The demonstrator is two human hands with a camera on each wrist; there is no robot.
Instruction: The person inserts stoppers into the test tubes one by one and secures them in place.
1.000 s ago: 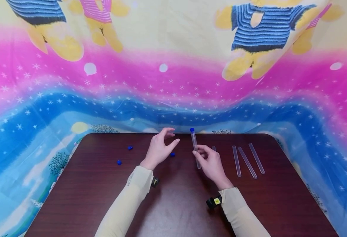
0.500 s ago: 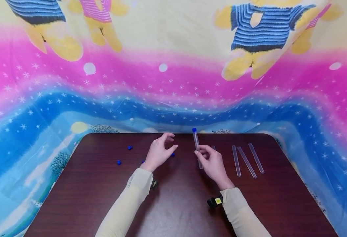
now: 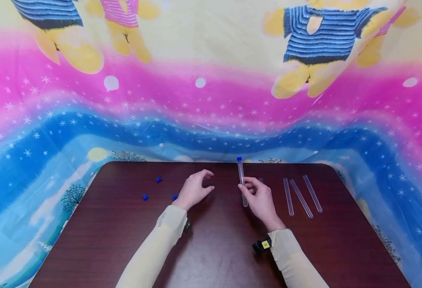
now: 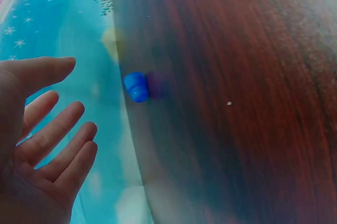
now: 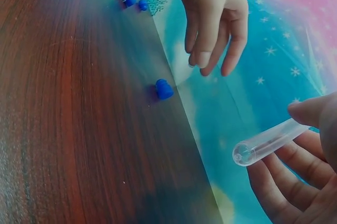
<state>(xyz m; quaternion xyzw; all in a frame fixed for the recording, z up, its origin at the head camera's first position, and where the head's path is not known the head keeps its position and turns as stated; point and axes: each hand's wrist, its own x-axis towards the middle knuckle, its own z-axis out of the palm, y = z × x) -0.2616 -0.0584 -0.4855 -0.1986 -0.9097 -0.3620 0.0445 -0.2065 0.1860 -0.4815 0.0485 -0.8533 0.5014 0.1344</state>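
Observation:
My right hand (image 3: 259, 200) pinches a clear test tube (image 3: 241, 176) between thumb and fingers. The tube stands nearly upright with a blue cap (image 3: 239, 159) on its top end; in the right wrist view the rounded bottom of the test tube (image 5: 253, 150) points toward the camera. To its left, my left hand (image 3: 195, 189) hovers over the table with thumb and fingers apart, holding nothing. A loose blue cap (image 4: 137, 87) lies on the table near the left hand in the left wrist view; in the head view that hand hides it.
Loose blue caps lie to the left on the dark wooden table (image 3: 211, 256): one cap (image 3: 158, 179) farther back, another cap (image 3: 145, 197), and a third cap (image 3: 175, 197) beside the left wrist. Uncapped tubes (image 3: 301, 199) lie at right; one tube (image 3: 260, 181) is partly behind the right hand.
My left hand has sunk toward the table, covering the cap between the hands and uncovering another by its wrist. The right hand and its test tube have shifted slightly right.

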